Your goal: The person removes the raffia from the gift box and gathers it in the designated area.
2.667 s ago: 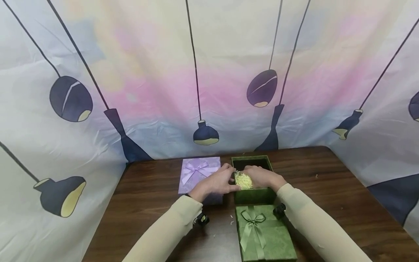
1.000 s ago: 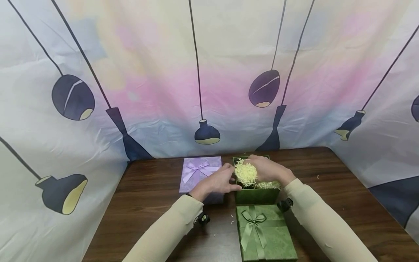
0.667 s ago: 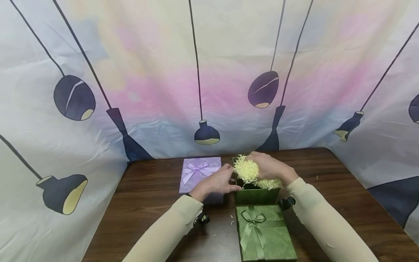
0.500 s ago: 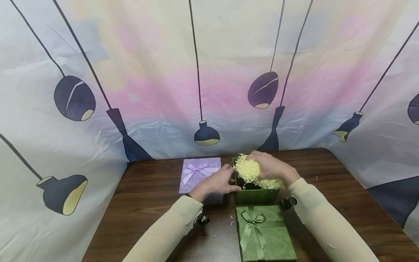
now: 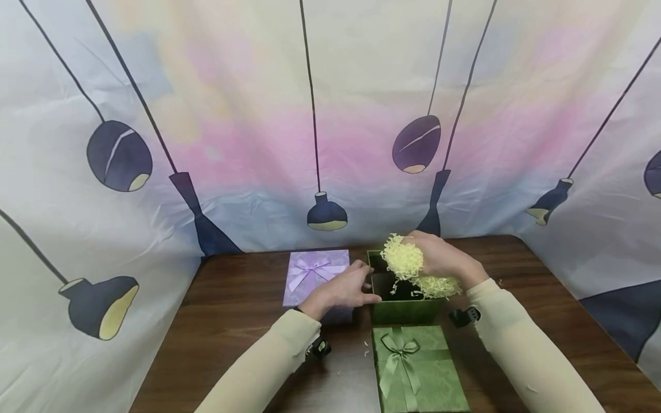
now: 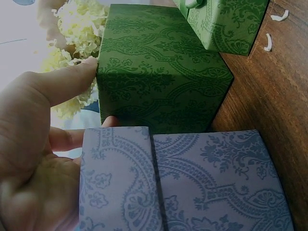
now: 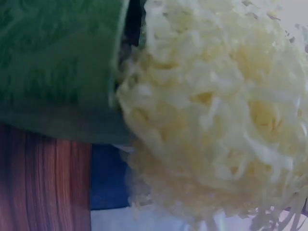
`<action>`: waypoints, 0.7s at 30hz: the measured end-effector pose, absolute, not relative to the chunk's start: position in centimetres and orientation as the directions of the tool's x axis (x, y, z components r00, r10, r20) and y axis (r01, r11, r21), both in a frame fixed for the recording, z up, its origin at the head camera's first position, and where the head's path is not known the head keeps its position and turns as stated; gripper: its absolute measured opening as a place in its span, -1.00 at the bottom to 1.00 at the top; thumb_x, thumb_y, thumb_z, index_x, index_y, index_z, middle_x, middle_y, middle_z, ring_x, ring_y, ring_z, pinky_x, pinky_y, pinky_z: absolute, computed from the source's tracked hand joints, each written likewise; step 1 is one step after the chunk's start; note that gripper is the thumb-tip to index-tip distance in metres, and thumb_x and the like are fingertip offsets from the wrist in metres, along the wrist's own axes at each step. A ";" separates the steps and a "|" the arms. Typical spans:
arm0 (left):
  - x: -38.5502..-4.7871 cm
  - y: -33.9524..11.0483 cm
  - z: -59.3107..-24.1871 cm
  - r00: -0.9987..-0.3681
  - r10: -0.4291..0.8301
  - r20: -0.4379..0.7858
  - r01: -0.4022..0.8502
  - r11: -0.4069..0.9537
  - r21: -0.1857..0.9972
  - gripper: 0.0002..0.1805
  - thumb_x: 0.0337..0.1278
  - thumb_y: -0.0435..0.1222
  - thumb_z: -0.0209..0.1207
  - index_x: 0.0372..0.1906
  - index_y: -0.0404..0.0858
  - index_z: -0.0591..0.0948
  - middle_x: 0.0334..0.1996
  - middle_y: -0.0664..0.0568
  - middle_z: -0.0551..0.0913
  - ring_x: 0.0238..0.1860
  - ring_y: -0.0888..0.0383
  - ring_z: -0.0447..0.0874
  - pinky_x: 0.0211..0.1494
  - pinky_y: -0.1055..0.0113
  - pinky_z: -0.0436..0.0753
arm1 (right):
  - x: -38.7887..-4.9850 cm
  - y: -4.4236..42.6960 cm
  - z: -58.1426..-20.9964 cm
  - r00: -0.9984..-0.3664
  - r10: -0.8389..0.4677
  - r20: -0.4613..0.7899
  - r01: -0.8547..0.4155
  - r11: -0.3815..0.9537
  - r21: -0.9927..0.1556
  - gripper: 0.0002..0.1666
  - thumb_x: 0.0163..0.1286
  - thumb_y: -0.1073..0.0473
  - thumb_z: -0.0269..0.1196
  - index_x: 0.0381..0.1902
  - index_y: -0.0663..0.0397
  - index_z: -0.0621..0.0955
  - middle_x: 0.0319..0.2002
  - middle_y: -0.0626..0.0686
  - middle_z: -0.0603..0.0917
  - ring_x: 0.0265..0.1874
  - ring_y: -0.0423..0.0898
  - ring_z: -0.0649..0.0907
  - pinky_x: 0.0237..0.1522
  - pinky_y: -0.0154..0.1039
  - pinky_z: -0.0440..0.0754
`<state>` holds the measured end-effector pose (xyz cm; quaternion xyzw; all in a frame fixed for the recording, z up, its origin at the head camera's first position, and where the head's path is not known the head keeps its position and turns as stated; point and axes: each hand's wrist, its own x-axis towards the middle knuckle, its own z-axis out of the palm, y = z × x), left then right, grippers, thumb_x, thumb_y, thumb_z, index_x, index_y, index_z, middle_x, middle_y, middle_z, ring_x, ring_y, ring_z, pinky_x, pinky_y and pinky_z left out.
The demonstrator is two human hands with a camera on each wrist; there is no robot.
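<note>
Above the lidless green box [image 5: 404, 313], your right hand [image 5: 440, 255] clutches yellow shreds [image 5: 403, 260]; your left hand [image 5: 347, 288], thumb and fingers spread, touches the box's near corner, probably steadying it, though exact finger contact is hard to tell.

A pastel cloth [image 5: 248, 69], printed with dark lamps [image 5: 327, 213], hangs behind the worktop [image 5: 232, 310]. The worktop has brown wood grain.

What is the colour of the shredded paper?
The shredded paper is pale yellow, clearest in the head view.
</note>
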<state>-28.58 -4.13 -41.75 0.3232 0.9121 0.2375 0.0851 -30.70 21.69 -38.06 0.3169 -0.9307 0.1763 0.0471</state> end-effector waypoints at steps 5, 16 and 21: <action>-28.5 -4.2 -41.8 -0.779 0.627 0.003 0.548 0.679 0.489 -0.18 0.06 -0.05 0.38 0.32 -0.43 0.36 0.17 -0.16 0.40 -0.11 0.28 0.69 0.06 0.47 0.56 | -30.5 22.8 -37.8 -0.805 -0.554 0.214 -0.593 0.747 -0.300 -0.15 -0.22 0.41 0.50 0.16 0.05 0.56 0.06 0.07 0.57 0.07 0.10 0.58 0.13 0.10 0.54; -28.4 -4.3 -41.9 -0.786 0.618 0.001 0.538 0.684 0.493 -0.18 0.05 -0.05 0.38 0.32 -0.41 0.37 0.18 -0.15 0.40 -0.09 0.26 0.70 0.05 0.46 0.57 | -30.5 24.6 -37.9 -0.825 -0.509 0.246 -0.565 0.760 -0.321 -0.14 -0.27 0.43 0.51 0.13 0.09 0.56 0.07 0.11 0.58 0.07 0.15 0.58 0.15 0.12 0.53; -28.5 -4.3 -41.8 -0.783 0.622 0.003 0.544 0.682 0.489 -0.19 0.06 -0.05 0.38 0.32 -0.41 0.37 0.17 -0.15 0.40 -0.09 0.27 0.70 0.06 0.47 0.57 | -30.5 25.6 -37.8 -0.847 -0.479 0.231 -0.532 0.782 -0.325 -0.08 -0.31 0.49 0.47 0.18 0.22 0.53 0.11 0.19 0.55 0.10 0.24 0.55 0.17 0.18 0.49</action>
